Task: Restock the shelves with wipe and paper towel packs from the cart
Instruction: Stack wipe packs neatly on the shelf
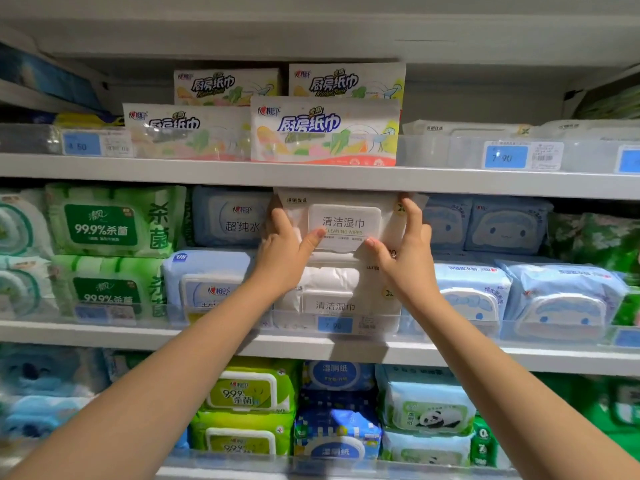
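A white pack of cleaning wipes (344, 216) with a white lid stands upright in the middle shelf, right under the upper shelf board. My left hand (285, 251) grips its left edge with the thumb on the lid's lower corner. My right hand (407, 251) grips its right edge. The pack rests on top of another white wipes pack (334, 296) of the same kind, which sits behind a blue price tag (334, 324). The cart is out of view.
Kitchen paper towel packs (323, 133) fill the upper shelf (207, 169). Green wipe packs (110, 220) and blue wipe packs (505, 225) flank the white ones. The lower shelf holds green, blue and panda-print packs (427, 410). A clear plastic lip runs along each shelf front.
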